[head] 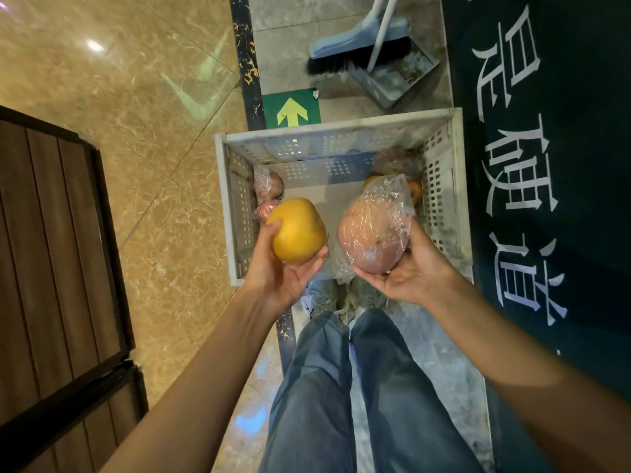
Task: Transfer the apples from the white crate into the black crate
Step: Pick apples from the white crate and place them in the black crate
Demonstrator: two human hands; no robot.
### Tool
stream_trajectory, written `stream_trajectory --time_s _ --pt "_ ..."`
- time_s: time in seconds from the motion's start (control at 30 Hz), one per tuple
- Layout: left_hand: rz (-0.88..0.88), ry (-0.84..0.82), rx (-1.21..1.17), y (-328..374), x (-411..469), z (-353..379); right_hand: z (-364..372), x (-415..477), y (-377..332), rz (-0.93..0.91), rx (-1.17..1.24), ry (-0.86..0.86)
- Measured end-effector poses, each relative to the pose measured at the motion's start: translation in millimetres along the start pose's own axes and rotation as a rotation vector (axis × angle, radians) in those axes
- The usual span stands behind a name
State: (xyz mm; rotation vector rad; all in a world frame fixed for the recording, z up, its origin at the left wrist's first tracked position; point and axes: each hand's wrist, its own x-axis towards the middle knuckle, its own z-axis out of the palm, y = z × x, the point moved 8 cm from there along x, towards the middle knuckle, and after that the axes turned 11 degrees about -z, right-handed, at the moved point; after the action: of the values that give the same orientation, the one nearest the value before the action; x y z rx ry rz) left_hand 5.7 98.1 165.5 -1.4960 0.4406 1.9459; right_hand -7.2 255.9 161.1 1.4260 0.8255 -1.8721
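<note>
Our left hand [283, 271] cups a yellow apple [298, 230] and our right hand [409, 271] a film-wrapped pink apple [372, 237], side by side over the near end of the white crate [338, 128], and with no black crate in view we cannot judge which hand is nearer.

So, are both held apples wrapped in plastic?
No, only the pink apple in the right hand is wrapped; the yellow apple in the left hand is bare.

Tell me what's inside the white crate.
The white crate holds wrapped apples by its left wall and more fruit in its far right corner. The held yellow apple and bagged apple hide some floor.
</note>
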Motion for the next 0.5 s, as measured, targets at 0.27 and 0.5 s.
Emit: stream_trajectory --time_s 0.27,0.5 --pt "0.975 0.294 0.877 45 -48 11 -3 -5 -4 -0.029 -0.062 0.016" --pt "1.668 0.312 1.031 36 -103 21 2 -14 -9 -0.096 -0.134 0.011"
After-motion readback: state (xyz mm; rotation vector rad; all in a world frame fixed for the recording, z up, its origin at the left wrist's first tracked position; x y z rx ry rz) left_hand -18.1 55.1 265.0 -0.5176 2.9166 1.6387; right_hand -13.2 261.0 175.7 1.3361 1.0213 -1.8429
